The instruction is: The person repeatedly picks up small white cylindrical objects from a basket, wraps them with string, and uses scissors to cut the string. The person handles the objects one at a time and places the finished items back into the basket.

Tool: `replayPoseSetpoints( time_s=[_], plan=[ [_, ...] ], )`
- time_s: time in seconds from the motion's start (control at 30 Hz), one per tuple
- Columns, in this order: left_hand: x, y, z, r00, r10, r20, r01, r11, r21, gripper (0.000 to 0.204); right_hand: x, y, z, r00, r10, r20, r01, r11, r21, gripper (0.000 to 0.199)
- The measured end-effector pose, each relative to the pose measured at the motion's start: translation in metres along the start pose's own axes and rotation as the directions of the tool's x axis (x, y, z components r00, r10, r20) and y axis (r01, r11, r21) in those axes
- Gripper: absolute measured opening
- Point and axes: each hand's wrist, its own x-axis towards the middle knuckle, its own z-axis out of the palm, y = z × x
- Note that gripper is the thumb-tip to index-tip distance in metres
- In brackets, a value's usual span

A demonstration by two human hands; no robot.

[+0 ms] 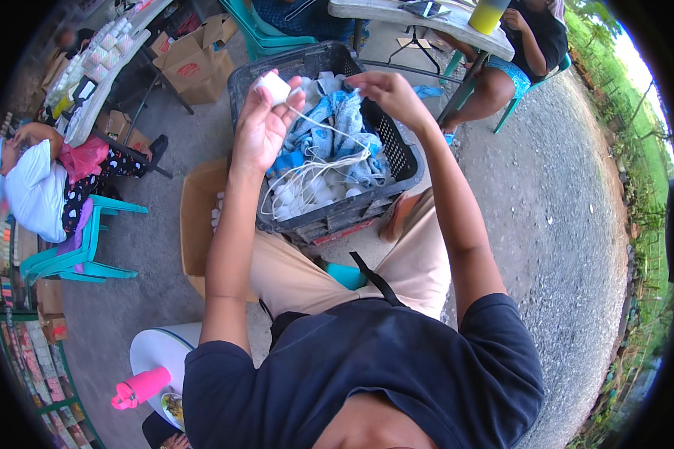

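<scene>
While the left hand is gripping a small white piece above the black crate, white string is running from that hand down over the blue cloth. The right hand is hovering near the crate's far right corner, fingers half-curled (can't tell if they're pinching a strand). Prob. string handling is the step in hand; next move's likely calling for a steady L grip w/ the strand untangled.

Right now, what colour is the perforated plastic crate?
Black: the perforated plastic crate shows best in the head view.
</scene>
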Motion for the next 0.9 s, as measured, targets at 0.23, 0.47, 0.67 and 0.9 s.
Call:
replayPoseSetpoints(
  time_s=[0.23, 0.47, 0.67, 0.9],
  plan=[
    [-0.060, -0.049, -0.032, 0.974, -0.172, -0.150, 0.226, 0.822, 0.523, 0.045, -0.021, 0.103, 0.062, 0.800, 0.570, 0.189, -0.204, 0.553, -0.808, 0.024],
    [-0.064, -0.035, -0.049, 0.995, 0.007, -0.099, 0.077, 0.577, 0.813, 0.045, 0.001, 0.072, 0.050, 0.588, 0.780, 0.216, -0.536, 0.575, -0.618, 0.044],
    [-0.050, -0.041, -0.054, 0.994, -0.080, -0.075, 0.106, 0.548, 0.830, 0.051, -0.028, -0.022, -0.011, 0.912, 0.411, 0.015, -0.295, 0.629, 0.719, 0.057],
    [-0.048, -0.042, -0.034, 0.956, -0.294, 0.020, 0.192, 0.674, 0.713, 0.055, -0.061, -0.068, 0.051, 0.997, 0.075, 0.028, -0.077, 0.785, 0.614, 0.051]
  ],
)
